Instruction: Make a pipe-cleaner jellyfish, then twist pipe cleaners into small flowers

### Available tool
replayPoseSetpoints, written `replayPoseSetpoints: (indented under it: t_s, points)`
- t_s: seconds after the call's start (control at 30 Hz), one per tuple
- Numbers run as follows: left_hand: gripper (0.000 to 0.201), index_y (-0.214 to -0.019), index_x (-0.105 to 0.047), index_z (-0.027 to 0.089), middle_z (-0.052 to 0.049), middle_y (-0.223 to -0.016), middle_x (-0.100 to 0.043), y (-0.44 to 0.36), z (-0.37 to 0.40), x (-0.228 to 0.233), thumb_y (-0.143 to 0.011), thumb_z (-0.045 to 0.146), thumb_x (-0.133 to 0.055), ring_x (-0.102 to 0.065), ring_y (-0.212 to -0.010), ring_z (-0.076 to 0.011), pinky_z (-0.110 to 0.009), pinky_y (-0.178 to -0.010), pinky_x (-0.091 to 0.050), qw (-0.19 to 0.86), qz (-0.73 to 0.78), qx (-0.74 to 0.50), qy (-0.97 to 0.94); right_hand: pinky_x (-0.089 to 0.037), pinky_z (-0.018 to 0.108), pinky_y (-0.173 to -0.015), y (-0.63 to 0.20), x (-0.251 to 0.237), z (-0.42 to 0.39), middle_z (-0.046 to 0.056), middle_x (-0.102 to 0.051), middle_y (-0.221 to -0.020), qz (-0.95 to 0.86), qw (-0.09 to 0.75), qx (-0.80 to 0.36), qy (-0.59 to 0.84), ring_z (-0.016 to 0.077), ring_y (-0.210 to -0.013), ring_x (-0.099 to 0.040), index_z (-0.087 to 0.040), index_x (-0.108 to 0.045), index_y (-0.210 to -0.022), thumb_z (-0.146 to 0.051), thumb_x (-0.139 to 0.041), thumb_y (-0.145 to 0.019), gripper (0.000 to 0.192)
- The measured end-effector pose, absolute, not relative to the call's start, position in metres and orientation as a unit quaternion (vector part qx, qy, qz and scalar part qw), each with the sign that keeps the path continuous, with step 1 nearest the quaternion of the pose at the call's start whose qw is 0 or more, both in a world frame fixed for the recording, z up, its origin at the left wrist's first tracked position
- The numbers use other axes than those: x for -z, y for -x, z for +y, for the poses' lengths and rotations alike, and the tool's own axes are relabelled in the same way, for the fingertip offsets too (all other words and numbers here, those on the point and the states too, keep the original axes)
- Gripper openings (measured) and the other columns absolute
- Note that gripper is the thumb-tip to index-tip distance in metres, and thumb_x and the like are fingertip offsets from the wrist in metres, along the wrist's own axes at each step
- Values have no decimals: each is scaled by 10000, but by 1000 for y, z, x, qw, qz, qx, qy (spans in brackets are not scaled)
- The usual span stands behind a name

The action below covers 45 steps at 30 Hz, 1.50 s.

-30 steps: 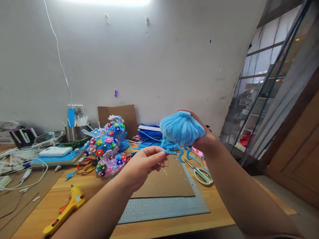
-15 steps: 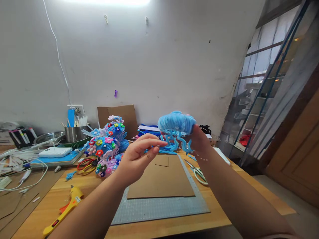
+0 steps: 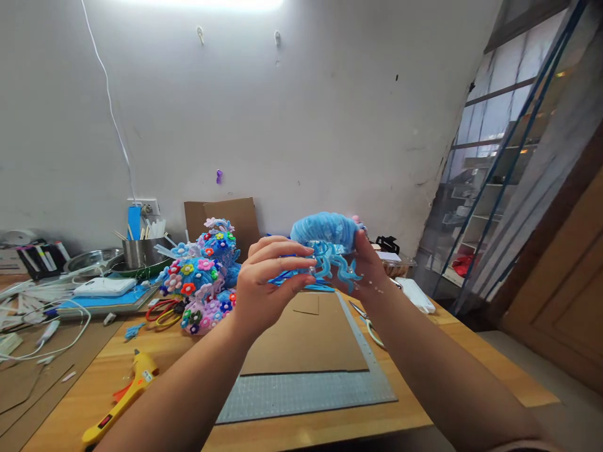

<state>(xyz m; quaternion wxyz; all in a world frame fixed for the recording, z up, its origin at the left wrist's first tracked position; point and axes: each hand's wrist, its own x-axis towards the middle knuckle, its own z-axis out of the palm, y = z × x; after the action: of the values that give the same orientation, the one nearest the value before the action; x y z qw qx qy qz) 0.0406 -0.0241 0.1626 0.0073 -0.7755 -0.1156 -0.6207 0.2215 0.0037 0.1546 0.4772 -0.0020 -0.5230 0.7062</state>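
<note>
"Up off the surface (image 3: 85,389), just past twelve o'clock from the cardboard sheet (image 3: 306,345), you have the blue pipe-cleaner jellyfish (image 3: 323,229). Your right hand (image 3: 372,263) has its fingers closed on the dome's three o'clock edge. Where could that fail you?"

"You grip one side only, so a tug on the tentacles (image 3: 346,273) could tip the dome or slide it free. Squeeze harder to prevent that, and you might flatten its soft folds."

"And your left hand (image 3: 264,282), at the jellyfish's eight o'clock?"

"Its fingers are nearly straight, a narrow gap above the thumb, tips at the leftmost tentacles. You can't tell from this view whether one is caught. If it is, a sideways pull could straighten its curl or loosen its root; if not, your fingertips might snag the fuzz."

"Anything nearer you?"

"Your left forearm passes beside the yellow glue gun (image 3: 125,398) at eight o'clock; a dropped elbow could knock it. Drifting that hand toward ten o'clock may bump your flower-covered figure (image 3: 200,276). Near three o'clock, the scissors (image 3: 374,333) are partly hidden by your right forearm, so lowering it carelessly could catch them."
</note>
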Motion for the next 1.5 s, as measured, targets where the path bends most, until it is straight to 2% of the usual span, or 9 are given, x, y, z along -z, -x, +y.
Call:
replayPoseSetpoints:
  t_s: [0.27, 0.4, 0.5, 0.7, 0.87, 1.0, 1.27, 1.37, 1.5]
  points:
    - [67, -738, -675, 239, 13, -760, -703, -48, -26, -167, -758, 183, -705, -591, -784, -161, -370, -794, -462, 15, -128, 650, 749, -497, 458, -910, -218, -153, 4, 65, -632, -1156, -518, 474, -712, 35, 235, -1097, -582, -245, -573, -1130, -665, -448, -802, 547]
    - [62, -756, -669, 244, 0, -857, -673, -45, -29, -166, -759, 190, -701, -576, -855, -167, -376, -823, -445, 14, -143, 650, 746, -494, 467, -913, -219, -151, 5, 61, -625, -1177, -524, 486, -698, 48, 243, -1117, -573, -264, -557, -1161, -680, -423, -803, 565]
    - [36, -769, -668, 239, -23, -954, -590, -42, -38, -162, -755, 224, -698, -542, -924, -183, -384, -847, -421, 1, -172, 631, 757, -468, 504, -933, -221, -149, 6, 54, -602, -1220, -544, 512, -662, 64, 262, -1163, -542, -292, -533, -1199, -698, -449, -770, 597]
    - [80, -774, -626, 212, -33, -881, -526, -43, -55, -139, -823, 271, -603, -509, -848, -180, -356, -785, -410, -79, -156, 618, 766, -407, 553, -969, -227, -150, 4, 34, -570, -1262, -582, 529, -616, 42, 299, -1167, -533, -357, -489, -1236, -734, -602, -583, 763]
    - [138, -943, -508, 220, -27, -919, -526, -52, -43, -121, -826, 179, -567, -505, -866, -170, -324, -780, -407, -127, -242, 687, 673, -369, 528, -986, -227, -154, 0, 94, -609, -1180, -546, 538, -642, 3, 287, -1157, -531, -260, -569, -1169, -802, -413, -660, 760]
    - [291, -1035, -513, 223, -50, -1040, -563, -59, -31, -120, -774, 182, -636, -519, -996, -208, -362, -852, -413, -59, -278, 616, 735, -364, 507, -991, -222, -157, -4, 112, -612, -1178, -518, 536, -667, 2, 299, -1179, -505, -228, -607, -1113, -838, -327, -672, 803]
    - [151, -941, -652, 217, -50, -980, -615, -68, -21, -120, -791, 212, -637, -539, -934, -205, -361, -825, -427, -7, -309, 582, 752, -390, 497, -990, -215, -154, -2, 70, -645, -1141, -492, 536, -686, 5, 273, -1188, -492, -257, -603, -1134, -799, -333, -725, 730]
    - [48, -811, -659, 198, -44, -912, -636, -68, -19, -120, -796, 204, -614, -551, -901, -198, -361, -838, -412, -60, -306, 584, 749, -387, 518, -996, -215, -149, 3, 45, -642, -1147, -488, 541, -685, 16, 262, -1191, -492, -281, -590, -1147, -778, -340, -748, 684]
    - [99, -739, -616, 178, -15, -729, -634, -70, -20, -120, -758, 274, -629, -576, -729, -162, -290, -701, -431, -338, -347, 561, 671, -402, 488, -997, -217, -145, 7, 21, -632, -1153, -475, 570, -669, 37, 249, -1171, -520, -291, -584, -1145, -757, -369, -758, 643]
